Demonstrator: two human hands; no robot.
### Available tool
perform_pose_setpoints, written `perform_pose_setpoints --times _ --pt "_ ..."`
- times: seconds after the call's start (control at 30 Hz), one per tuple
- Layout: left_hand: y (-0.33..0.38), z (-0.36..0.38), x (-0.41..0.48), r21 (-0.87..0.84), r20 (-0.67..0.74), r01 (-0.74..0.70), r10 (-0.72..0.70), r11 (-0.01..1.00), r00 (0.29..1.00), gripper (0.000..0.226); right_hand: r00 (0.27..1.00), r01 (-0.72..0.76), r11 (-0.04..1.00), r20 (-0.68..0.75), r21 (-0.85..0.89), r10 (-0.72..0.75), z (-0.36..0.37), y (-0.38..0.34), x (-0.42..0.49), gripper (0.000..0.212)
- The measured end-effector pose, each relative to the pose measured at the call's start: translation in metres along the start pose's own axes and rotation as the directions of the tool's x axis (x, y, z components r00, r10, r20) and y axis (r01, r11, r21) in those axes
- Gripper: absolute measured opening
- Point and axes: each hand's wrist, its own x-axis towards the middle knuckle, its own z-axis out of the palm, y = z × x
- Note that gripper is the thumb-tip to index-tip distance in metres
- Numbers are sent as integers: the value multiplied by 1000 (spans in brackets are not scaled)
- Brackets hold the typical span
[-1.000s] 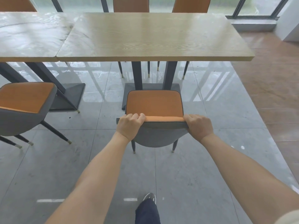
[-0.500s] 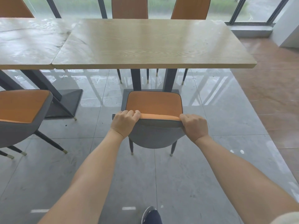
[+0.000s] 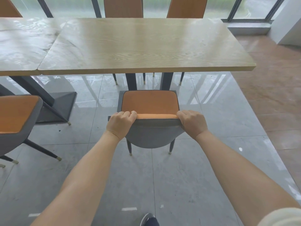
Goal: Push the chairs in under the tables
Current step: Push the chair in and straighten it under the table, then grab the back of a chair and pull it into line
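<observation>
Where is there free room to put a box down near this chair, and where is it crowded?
The table top is bare wood all over. The grey floor right of the chair is free up to the brown tiles. Crowded: under the table, around its posts and the far chair legs; also left, by the left chair and base.

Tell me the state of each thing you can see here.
Middle chair: upright, seat not under table, gripped.
Left hand: grips middle chair's top edge.
Right hand: grips middle chair's top edge.
Left chair: pulled out, untouched.
Far chairs: pushed in.
</observation>
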Motion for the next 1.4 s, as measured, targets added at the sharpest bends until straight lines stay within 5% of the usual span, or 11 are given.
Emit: perform_pose_setpoints --times 0.13,0.23,0.37,0.47,0.7,0.97,1.4 --pt "3 -3 -7 34 85 -10 7 999 996 39 998 -20 1000 60 9 19 -5 -5 -6 33" --pt "-2 1 -4 5 272 -47 44 999 961 63 972 -69 996 228 64 53 -5 -3 -5 32" --pt "-9 -4 6 -5 459 -90 82 996 885 73 912 -182 975 393 130 118 -13 -8 -11 55" --pt "-3 -14 19 10 453 -37 28 999 891 70 866 -244 951 483 188 127 -26 -8 -8 72" --pt "39 -42 89 -14 301 101 -92 995 949 65 830 -403 909 460 104 315 -69 69 4 71" --pt "138 -67 257 -38 139 171 -164 985 977 63 851 -448 891 340 71 401 -116 245 22 72" --pt "292 -52 538 -96 127 208 -195 973 972 64 861 -455 889 274 42 428 -154 547 73 67"
